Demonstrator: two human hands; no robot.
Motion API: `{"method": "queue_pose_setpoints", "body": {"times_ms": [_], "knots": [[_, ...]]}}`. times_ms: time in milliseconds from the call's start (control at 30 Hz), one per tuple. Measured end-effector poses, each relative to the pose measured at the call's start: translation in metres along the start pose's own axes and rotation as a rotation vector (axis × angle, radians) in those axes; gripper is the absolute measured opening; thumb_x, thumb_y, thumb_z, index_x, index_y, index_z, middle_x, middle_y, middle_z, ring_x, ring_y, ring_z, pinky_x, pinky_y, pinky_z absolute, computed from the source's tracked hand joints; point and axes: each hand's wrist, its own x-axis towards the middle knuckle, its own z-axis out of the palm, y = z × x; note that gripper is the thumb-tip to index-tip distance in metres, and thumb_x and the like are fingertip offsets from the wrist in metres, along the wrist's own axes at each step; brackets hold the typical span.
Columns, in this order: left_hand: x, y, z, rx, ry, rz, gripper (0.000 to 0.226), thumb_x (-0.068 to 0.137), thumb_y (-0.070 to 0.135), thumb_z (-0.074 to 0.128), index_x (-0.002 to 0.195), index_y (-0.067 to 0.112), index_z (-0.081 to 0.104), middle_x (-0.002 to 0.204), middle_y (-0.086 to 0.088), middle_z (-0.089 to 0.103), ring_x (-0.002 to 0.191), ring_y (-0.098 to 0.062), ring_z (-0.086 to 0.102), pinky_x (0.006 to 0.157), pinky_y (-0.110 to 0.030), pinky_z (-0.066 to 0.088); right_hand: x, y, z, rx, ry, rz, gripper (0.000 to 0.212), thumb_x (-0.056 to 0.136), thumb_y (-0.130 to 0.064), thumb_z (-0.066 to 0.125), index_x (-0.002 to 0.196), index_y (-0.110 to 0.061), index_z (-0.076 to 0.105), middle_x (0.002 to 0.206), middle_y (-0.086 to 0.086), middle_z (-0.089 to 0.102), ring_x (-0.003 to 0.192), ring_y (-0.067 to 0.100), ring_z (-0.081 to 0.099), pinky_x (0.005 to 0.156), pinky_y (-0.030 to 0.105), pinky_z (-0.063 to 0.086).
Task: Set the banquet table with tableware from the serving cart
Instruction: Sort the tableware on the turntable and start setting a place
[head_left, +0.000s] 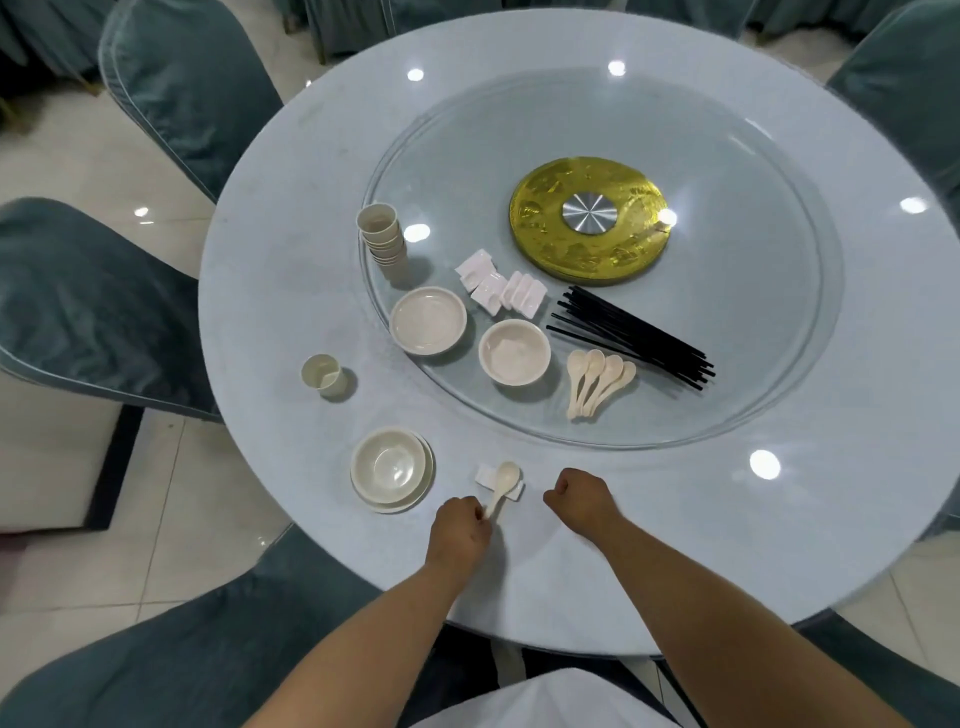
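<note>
Round table (675, 545): pale top, glass turntable (753, 322) at centre carrying stock, namely chopsticks (631, 336), stacked cups (383, 240), bowls, rests, spare spoons (597, 382).
Near edge, one setting: bowl on plate (390, 468); cup (322, 375) toward the left edge.
Spoon (504, 486): bowl end lies on the white rest (488, 475).
Left hand (460, 525): fingers pinch the spoon handle.
Right hand (582, 496): curled, holding nothing.
Advice: square the handle to the near edge and release gently so the rest stays put.

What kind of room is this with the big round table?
Probably a restaurant banquet room. The big round table has a glass turntable in the middle, chairs in matching covers stand around it, and stacked cups and black chopsticks wait to be laid out.
</note>
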Motion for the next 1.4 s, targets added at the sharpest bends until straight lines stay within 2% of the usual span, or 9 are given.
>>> {"method": "queue_pose_setpoints", "body": {"times_ms": [367, 533, 633, 733, 867, 967, 1100, 1200, 1400], "knots": [[-0.004, -0.002, 0.011, -0.008, -0.043, -0.004, 0.013, 0.084, 0.019, 0.058, 0.072, 0.014, 0.056, 0.071, 0.0, 0.055, 0.063, -0.016, 0.051, 0.054, -0.025, 0.035, -0.01, 0.01, 0.003, -0.021, -0.034, 0.055, 0.015, 0.091, -0.028, 0.055, 0.091, -0.013, 0.054, 0.109, 0.009, 0.066, 0.107, 0.028, 0.059, 0.093, 0.034, 0.048], [-0.003, 0.003, 0.004, -0.021, -0.017, 0.027, 0.026, 0.085, 0.027, 0.063, 0.067, 0.016, 0.049, 0.067, 0.002, 0.049, 0.067, -0.022, 0.056, 0.057, -0.027, 0.036, -0.01, 0.013, -0.004, -0.004, -0.029, 0.073, 0.016, 0.09, -0.03, 0.055, 0.09, -0.013, 0.054, 0.105, 0.007, 0.066, 0.105, 0.026, 0.059, 0.089, 0.031, 0.048], [-0.001, 0.011, -0.003, -0.018, -0.002, 0.029, 0.033, 0.086, 0.03, 0.064, 0.063, 0.017, 0.044, 0.064, 0.004, 0.044, 0.06, -0.018, 0.049, 0.056, -0.026, 0.034, -0.01, 0.009, -0.012, 0.017, -0.028, 0.077, 0.019, 0.09, -0.031, 0.054, 0.091, -0.012, 0.055, 0.102, 0.007, 0.065, 0.1, 0.025, 0.059, 0.086, 0.032, 0.049], [0.003, 0.032, -0.016, 0.01, 0.018, 0.052, 0.028, 0.087, 0.031, 0.061, 0.069, 0.012, 0.052, 0.068, -0.001, 0.053, 0.072, -0.026, 0.059, 0.058, -0.029, 0.038, -0.008, 0.003, -0.028, 0.018, -0.02, 0.07, 0.023, 0.091, -0.032, 0.049, 0.09, -0.009, 0.053, 0.098, 0.007, 0.062, 0.094, 0.026, 0.057, 0.079, 0.032, 0.045], [0.011, 0.073, -0.031, -0.001, 0.041, 0.12, 0.02, 0.087, 0.028, 0.059, 0.08, 0.009, 0.061, 0.08, -0.005, 0.063, 0.074, -0.018, 0.056, 0.066, -0.028, 0.043, -0.006, -0.003, -0.059, 0.075, 0.03, 0.06, 0.021, 0.088, -0.031, 0.045, 0.078, -0.013, 0.045, 0.083, 0.004, 0.056, 0.083, 0.024, 0.055, 0.068, 0.031, 0.041], [0.018, 0.104, -0.04, -0.017, 0.045, 0.168, 0.018, 0.088, 0.024, 0.058, 0.076, 0.012, 0.058, 0.078, -0.003, 0.062, 0.075, -0.017, 0.057, 0.07, -0.026, 0.045, -0.003, -0.003, -0.086, 0.128, 0.072, 0.046, 0.028, 0.089, -0.034, 0.044, 0.068, -0.015, 0.042, 0.073, 0.002, 0.052, 0.073, 0.02, 0.052, 0.061, 0.03, 0.037], [0.032, 0.153, -0.052, -0.013, 0.05, 0.204, 0.018, 0.088, 0.016, 0.054, 0.071, 0.012, 0.056, 0.08, -0.009, 0.066, 0.077, -0.021, 0.06, 0.064, -0.023, 0.042, 0.007, 0.005, -0.123, 0.209, 0.146, 0.022, 0.035, 0.088, -0.029, 0.048, 0.06, -0.017, 0.033, 0.062, -0.001, 0.042, 0.059, 0.015, 0.041, 0.055, 0.028, 0.032], [0.044, 0.186, -0.058, 0.012, 0.053, 0.252, 0.017, 0.088, 0.013, 0.053, 0.079, 0.005, 0.064, 0.084, -0.013, 0.069, 0.082, -0.026, 0.064, 0.066, -0.026, 0.044, 0.018, 0.011, -0.147, 0.226, 0.173, 0.035, 0.033, 0.089, -0.031, 0.047, 0.061, -0.018, 0.037, 0.064, -0.002, 0.046, 0.064, 0.017, 0.048, 0.057, 0.028, 0.036], [0.077, 0.236, -0.062, 0.066, 0.08, 0.278, 0.019, 0.089, 0.016, 0.049, 0.079, 0.007, 0.063, 0.085, -0.012, 0.07, 0.084, -0.029, 0.065, 0.072, -0.033, 0.049, 0.054, 0.026, -0.182, 0.173, 0.205, 0.056, 0.029, 0.092, -0.031, 0.047, 0.067, -0.017, 0.046, 0.073, 0.002, 0.053, 0.078, 0.023, 0.053, 0.067, 0.03, 0.039]]}}
